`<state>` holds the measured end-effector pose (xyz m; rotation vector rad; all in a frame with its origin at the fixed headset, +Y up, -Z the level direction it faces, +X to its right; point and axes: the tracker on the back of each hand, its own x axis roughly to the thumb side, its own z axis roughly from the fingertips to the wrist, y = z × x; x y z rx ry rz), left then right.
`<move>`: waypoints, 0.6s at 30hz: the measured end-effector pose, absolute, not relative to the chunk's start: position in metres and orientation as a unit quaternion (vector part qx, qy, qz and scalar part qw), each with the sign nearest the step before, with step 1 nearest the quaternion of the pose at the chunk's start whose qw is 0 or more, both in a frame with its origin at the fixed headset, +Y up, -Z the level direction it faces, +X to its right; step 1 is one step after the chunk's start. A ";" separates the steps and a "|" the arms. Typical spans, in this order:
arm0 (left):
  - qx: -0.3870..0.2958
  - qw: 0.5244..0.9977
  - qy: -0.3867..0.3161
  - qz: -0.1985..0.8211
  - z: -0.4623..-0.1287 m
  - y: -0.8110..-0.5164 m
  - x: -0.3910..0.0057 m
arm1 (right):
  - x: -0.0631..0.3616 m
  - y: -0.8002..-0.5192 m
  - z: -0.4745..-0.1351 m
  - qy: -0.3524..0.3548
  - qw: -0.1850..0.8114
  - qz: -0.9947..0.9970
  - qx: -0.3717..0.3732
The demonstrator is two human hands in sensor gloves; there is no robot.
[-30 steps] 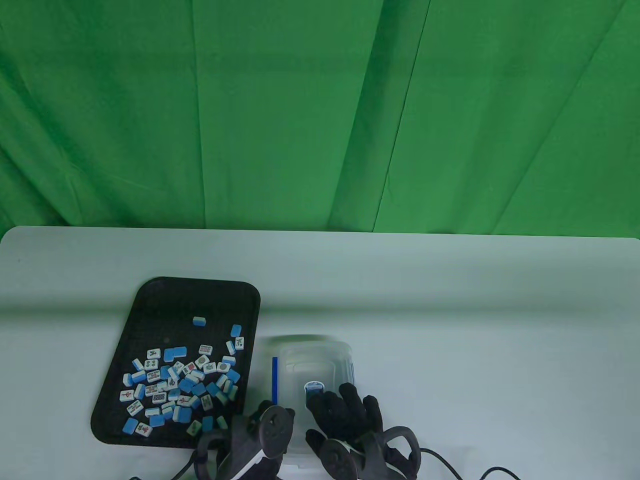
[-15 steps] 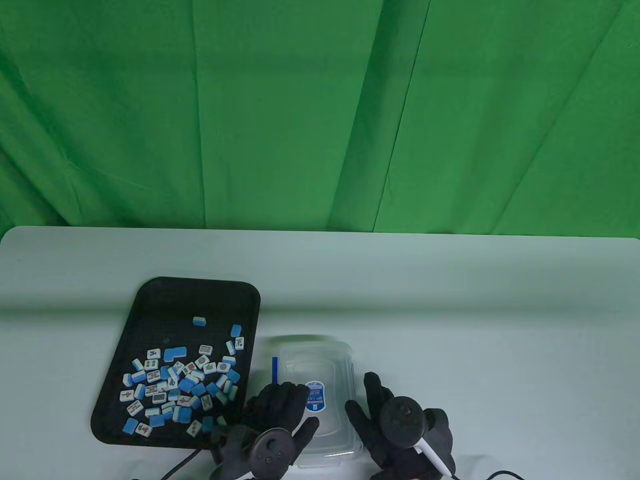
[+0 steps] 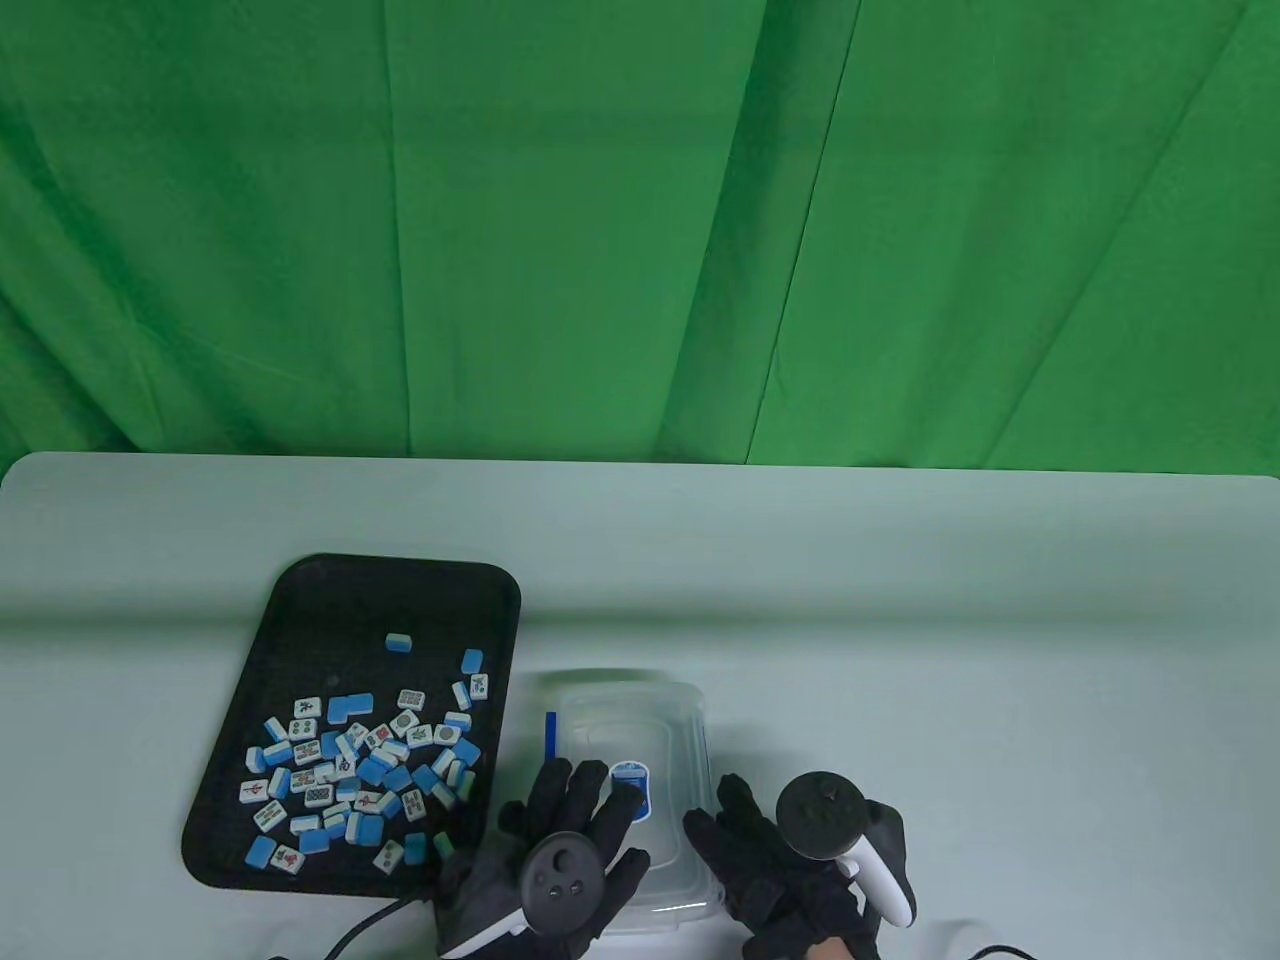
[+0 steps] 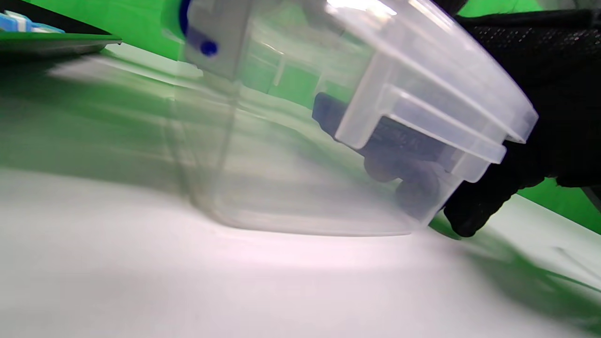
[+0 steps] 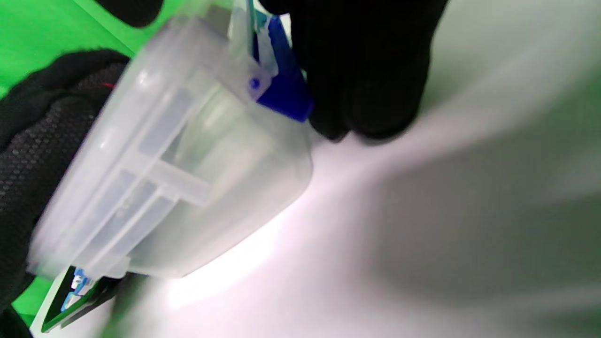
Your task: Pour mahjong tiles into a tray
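A black tray (image 3: 310, 590) at the left of the table holds many blue-and-white mahjong tiles (image 3: 360, 770). Beside it stands a clear plastic container (image 3: 620, 730) with its lid on and blue side latches (image 3: 550, 740). My left hand (image 3: 585, 810) rests on the near left of the lid with its fingers spread. My right hand (image 3: 735, 820) is at the container's near right side. In the right wrist view its fingers (image 5: 366, 94) touch a blue latch (image 5: 281, 94). The container (image 4: 328, 94) looks empty in the left wrist view.
The tray's edge shows at the far left of the left wrist view (image 4: 56, 42). White tabletop (image 3: 950, 650) stretches right and behind the container. A green cloth (image 3: 640, 230) hangs behind the table. Cables trail at the near edge.
My left hand has moved up onto the lid. My right hand left the lid's top, swung out to the right, and now lies against the container's right side.
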<state>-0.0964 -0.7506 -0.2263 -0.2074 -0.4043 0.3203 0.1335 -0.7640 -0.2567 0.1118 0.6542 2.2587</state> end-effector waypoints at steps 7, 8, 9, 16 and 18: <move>-0.106 0.961 -0.195 0.163 -0.226 -0.750 -0.096 | 0.133 -0.768 -0.259 0.267 0.387 0.881 0.048; -0.106 0.961 -0.195 0.163 -0.226 -0.750 -0.096 | 0.133 -0.768 -0.259 0.267 0.386 0.882 0.048; -0.106 0.962 -0.194 0.163 -0.226 -0.750 -0.095 | 0.132 -0.768 -0.259 0.265 0.379 0.885 0.048; -0.104 0.962 -0.192 0.163 -0.227 -0.750 -0.095 | 0.130 -0.765 -0.259 0.248 0.346 0.903 0.046; -0.103 0.962 -0.192 0.163 -0.227 -0.750 -0.095 | 0.130 -0.764 -0.259 0.243 0.337 0.908 0.044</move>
